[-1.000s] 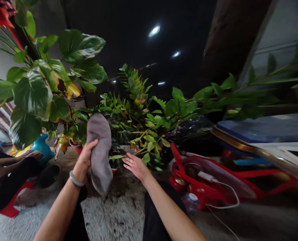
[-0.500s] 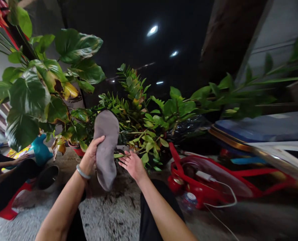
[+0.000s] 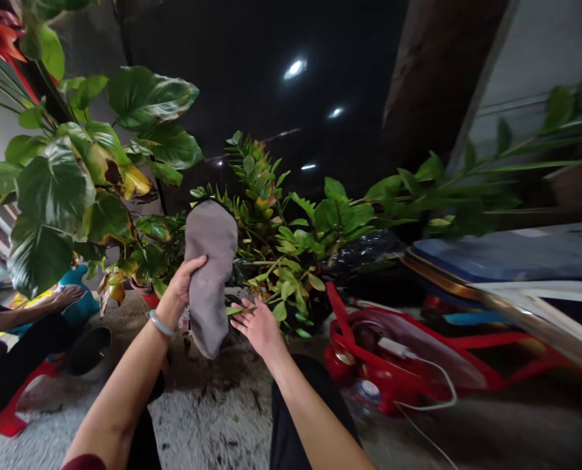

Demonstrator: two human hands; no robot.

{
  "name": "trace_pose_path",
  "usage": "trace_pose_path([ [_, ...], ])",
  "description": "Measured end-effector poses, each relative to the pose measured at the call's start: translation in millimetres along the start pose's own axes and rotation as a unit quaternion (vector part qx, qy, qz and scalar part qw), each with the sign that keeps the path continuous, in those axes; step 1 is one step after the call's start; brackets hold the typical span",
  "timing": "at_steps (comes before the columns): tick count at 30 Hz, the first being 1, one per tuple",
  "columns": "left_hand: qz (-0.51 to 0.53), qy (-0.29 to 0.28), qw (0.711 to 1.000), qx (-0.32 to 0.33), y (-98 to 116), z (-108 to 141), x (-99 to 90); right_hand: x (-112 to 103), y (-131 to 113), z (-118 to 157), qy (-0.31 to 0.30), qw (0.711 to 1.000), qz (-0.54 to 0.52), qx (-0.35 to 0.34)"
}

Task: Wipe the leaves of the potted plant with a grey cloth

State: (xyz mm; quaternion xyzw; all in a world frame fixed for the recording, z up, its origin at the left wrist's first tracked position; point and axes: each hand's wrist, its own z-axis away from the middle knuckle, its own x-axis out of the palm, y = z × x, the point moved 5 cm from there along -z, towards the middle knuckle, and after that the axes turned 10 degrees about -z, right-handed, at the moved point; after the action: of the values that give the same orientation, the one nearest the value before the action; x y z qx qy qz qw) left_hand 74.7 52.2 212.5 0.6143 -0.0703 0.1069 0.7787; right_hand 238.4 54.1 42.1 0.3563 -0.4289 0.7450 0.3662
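Observation:
A grey, insole-shaped fabric piece [image 3: 211,274] with a dark upper edge is upright in my left hand [image 3: 181,287]. My left thumb lies across its face, and the other fingers are hidden behind it. A pale bangle [image 3: 161,323] circles that wrist. To the right of the piece, my right hand [image 3: 260,328] is held palm up with its fingers apart, holding nothing. A small green leaf [image 3: 233,311] shows beside its fingertips; I cannot tell whether they touch. Green potted plants [image 3: 291,248] stand just behind both hands.
Large-leaved foliage [image 3: 56,176] fills the left side. Below it, another person's hand [image 3: 68,297] rests by a teal object [image 3: 83,294], near a dark bucket [image 3: 90,349]. At right are a red basket-like container [image 3: 398,382] with a white cable [image 3: 450,398], and a stacked blue-topped item [image 3: 491,251].
My left hand has raised the grey piece slightly and tilted it a little. My right hand stays open in nearly the same place. The view has shifted slightly.

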Motion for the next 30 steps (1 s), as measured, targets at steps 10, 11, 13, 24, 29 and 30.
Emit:
trace_pose_path([
  [10,-0.062,-0.075,0.995,0.018,-13,57,-11.3,-12,-4,-9,-0.016,1.0,-0.005,-0.012],
  [11,-0.049,-0.059,0.996,0.051,5,56,-13.0,-9,-4,-8,-0.023,1.0,-0.005,-0.007],
  [13,-0.014,-0.004,0.996,0.092,29,47,-17.5,-3,-1,-6,-0.034,0.999,-0.005,0.003],
  [24,-0.008,0.021,0.999,-0.045,-62,77,-63.5,-2,10,-6,-0.027,1.0,0.009,0.009],
  [29,0.109,0.157,0.978,0.085,16,52,-89.6,0,8,-4,-0.007,1.0,0.011,0.014],
  [30,0.123,0.178,0.972,0.094,19,44,-91.2,1,9,-4,-0.009,1.0,0.007,0.012],
])
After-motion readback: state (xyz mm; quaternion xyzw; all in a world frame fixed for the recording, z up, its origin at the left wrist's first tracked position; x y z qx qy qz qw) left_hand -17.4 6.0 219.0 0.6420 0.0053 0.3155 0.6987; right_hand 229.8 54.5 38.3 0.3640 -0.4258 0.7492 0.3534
